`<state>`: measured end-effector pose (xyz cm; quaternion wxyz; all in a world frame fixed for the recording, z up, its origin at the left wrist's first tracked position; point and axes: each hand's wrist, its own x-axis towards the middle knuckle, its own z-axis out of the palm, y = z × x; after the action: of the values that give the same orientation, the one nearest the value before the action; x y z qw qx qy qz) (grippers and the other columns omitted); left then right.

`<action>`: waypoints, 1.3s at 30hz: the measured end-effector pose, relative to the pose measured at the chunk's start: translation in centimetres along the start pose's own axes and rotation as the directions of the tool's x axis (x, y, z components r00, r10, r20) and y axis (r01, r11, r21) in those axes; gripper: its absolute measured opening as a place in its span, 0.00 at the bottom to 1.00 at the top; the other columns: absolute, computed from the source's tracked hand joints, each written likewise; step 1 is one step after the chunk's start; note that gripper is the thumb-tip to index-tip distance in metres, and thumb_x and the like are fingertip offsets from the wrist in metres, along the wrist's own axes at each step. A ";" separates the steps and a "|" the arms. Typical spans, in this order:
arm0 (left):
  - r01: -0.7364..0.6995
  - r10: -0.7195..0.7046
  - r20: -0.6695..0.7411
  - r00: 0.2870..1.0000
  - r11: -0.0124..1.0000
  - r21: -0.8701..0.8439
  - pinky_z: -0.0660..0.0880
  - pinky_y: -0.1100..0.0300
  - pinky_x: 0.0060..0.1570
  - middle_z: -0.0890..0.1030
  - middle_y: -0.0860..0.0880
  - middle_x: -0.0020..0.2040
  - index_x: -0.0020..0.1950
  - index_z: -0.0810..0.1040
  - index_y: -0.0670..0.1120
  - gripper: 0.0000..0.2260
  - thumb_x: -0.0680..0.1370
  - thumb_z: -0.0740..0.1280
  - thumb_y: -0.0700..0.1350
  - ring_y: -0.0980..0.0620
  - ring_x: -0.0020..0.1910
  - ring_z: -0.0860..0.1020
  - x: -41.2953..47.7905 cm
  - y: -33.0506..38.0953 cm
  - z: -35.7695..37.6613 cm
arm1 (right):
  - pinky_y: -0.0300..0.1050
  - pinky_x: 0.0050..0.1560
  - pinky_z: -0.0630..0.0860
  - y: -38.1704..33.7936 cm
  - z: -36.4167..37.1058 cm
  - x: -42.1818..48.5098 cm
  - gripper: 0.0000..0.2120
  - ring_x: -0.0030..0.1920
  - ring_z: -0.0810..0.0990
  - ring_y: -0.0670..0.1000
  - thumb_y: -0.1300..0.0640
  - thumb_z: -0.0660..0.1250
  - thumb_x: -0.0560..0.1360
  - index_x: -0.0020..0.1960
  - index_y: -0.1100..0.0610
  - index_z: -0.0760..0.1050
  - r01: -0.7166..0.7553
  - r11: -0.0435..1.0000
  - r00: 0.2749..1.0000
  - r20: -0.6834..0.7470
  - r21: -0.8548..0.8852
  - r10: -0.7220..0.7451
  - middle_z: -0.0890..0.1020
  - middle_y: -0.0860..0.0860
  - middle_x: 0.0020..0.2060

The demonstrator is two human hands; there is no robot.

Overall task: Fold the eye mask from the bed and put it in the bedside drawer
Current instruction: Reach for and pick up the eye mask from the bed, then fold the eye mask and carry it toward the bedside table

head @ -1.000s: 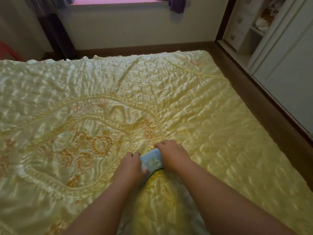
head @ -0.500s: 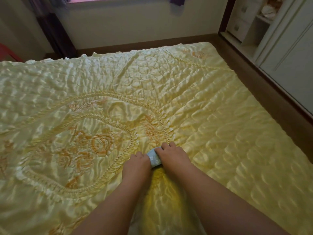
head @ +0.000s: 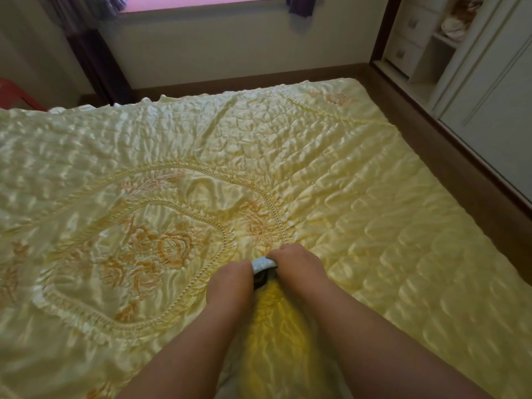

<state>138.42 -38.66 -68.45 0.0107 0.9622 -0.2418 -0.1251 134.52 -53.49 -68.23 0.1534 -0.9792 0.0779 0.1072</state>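
Note:
A light blue eye mask (head: 263, 264) is bunched small between both my hands, low on the yellow satin bedspread (head: 359, 214). Only a narrow blue strip shows, with a dark bit of it just below. My left hand (head: 230, 282) grips its left end and my right hand (head: 298, 264) grips its right end, knuckles up, fingers curled over the fabric. The two hands are almost touching. No bedside drawer is in view.
The bed fills most of the view, with an embroidered floral medallion (head: 169, 249) left of my hands. A dark wooden floor strip (head: 449, 156) runs along the right. White wardrobe with drawers (head: 408, 38) stands at the back right. A red chair (head: 14, 95) is at far left.
My hands have drawn closer together, folding the mask so that much less of its blue face shows. The printed panel seen earlier is now hidden.

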 end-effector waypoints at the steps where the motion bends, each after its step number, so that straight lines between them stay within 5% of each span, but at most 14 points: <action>1: 0.003 -0.003 0.001 1.000 1.000 0.006 0.65 0.55 0.33 0.70 0.51 0.37 0.50 0.75 0.48 0.04 0.76 0.64 0.43 0.47 0.36 0.72 0.0 0.0 -0.2 | 0.49 0.49 0.72 0.0 -0.4 0.0 0.16 0.60 0.74 0.57 0.57 0.60 0.79 0.65 0.49 0.77 0.000 1.000 1.000 -0.008 -0.010 0.000 0.79 0.53 0.55; 7: -0.004 0.004 0.006 1.000 1.000 0.002 0.65 0.57 0.28 0.71 0.52 0.35 0.48 0.75 0.49 0.05 0.76 0.63 0.40 0.48 0.33 0.74 0.5 -0.6 -3.0 | 0.48 0.45 0.74 -0.6 -3.4 -0.3 0.13 0.53 0.78 0.56 0.61 0.62 0.77 0.56 0.51 0.82 0.004 1.000 0.999 -0.037 -0.023 -0.005 0.81 0.52 0.49; 14: 0.083 -0.042 0.096 0.994 0.876 -0.476 0.70 0.59 0.32 0.82 0.51 0.43 0.50 0.79 0.54 0.04 0.77 0.67 0.46 0.53 0.40 0.79 -0.4 -1.2 -8.5 | 0.46 0.40 0.78 -0.8 -9.4 -1.1 0.07 0.44 0.81 0.51 0.55 0.69 0.74 0.52 0.51 0.80 -0.235 0.821 0.946 -0.071 0.521 0.316 0.82 0.49 0.44; 17: 0.167 -0.068 0.164 0.984 0.664 -0.729 0.74 0.62 0.33 0.84 0.52 0.44 0.50 0.80 0.54 0.04 0.76 0.71 0.49 0.56 0.40 0.82 -1.6 -1.0 -11.4 | 0.46 0.42 0.80 -1.0 -12.1 -1.6 0.11 0.44 0.82 0.49 0.52 0.72 0.72 0.53 0.52 0.78 -0.266 0.579 0.889 -0.036 0.771 0.457 0.83 0.49 0.45; 20: 0.214 -0.042 0.219 0.975 0.446 -0.869 0.82 0.52 0.38 0.87 0.50 0.41 0.49 0.84 0.52 0.04 0.75 0.72 0.49 0.52 0.39 0.85 -2.8 -0.2 -14.7 | 0.52 0.50 0.82 -1.7 -14.1 -2.4 0.11 0.46 0.82 0.51 0.52 0.74 0.72 0.52 0.54 0.79 -0.236 0.212 0.828 0.082 0.948 0.555 0.84 0.52 0.48; 23: 0.226 0.001 0.239 0.971 0.320 -0.920 0.83 0.46 0.43 0.87 0.47 0.43 0.51 0.85 0.51 0.05 0.77 0.72 0.48 0.47 0.42 0.86 -3.8 0.9 -18.0 | 0.58 0.52 0.83 -2.3 -16.2 -3.6 0.13 0.50 0.84 0.57 0.53 0.75 0.73 0.55 0.57 0.79 -0.201 -0.106 0.824 0.226 0.974 0.519 0.85 0.56 0.50; 27: 0.270 0.025 0.278 0.960 0.173 -0.947 0.78 0.59 0.30 0.87 0.46 0.43 0.54 0.84 0.48 0.09 0.77 0.71 0.50 0.47 0.39 0.86 -6.0 2.6 -22.3 | 0.59 0.55 0.82 -3.6 -19.2 -5.9 0.13 0.51 0.86 0.60 0.56 0.75 0.74 0.57 0.59 0.81 -0.121 -0.370 0.878 0.273 0.921 0.393 0.87 0.59 0.50; 32: 0.282 0.023 0.287 0.958 0.136 -0.950 0.74 0.61 0.27 0.86 0.44 0.39 0.54 0.84 0.46 0.11 0.77 0.71 0.52 0.48 0.33 0.84 -9.6 4.2 -27.3 | 0.59 0.55 0.81 -5.0 -23.5 -9.6 0.15 0.52 0.86 0.61 0.63 0.73 0.74 0.60 0.63 0.79 -0.122 -0.377 0.909 0.255 0.918 0.329 0.86 0.62 0.51; 39: 0.282 0.002 0.289 0.957 0.204 -0.937 0.78 0.59 0.32 0.87 0.43 0.42 0.53 0.84 0.43 0.14 0.75 0.73 0.52 0.46 0.39 0.86 -14.5 6.0 -34.0 | 0.55 0.47 0.83 -7.4 -30.6 -14.2 0.11 0.47 0.87 0.59 0.64 0.75 0.72 0.54 0.60 0.82 -0.112 -0.198 0.917 0.178 0.974 0.356 0.87 0.60 0.47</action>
<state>131.62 -38.50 -31.66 0.5700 0.7395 -0.0208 -0.3576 127.85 -54.51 -34.36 0.8057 -0.4939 0.3243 -0.0421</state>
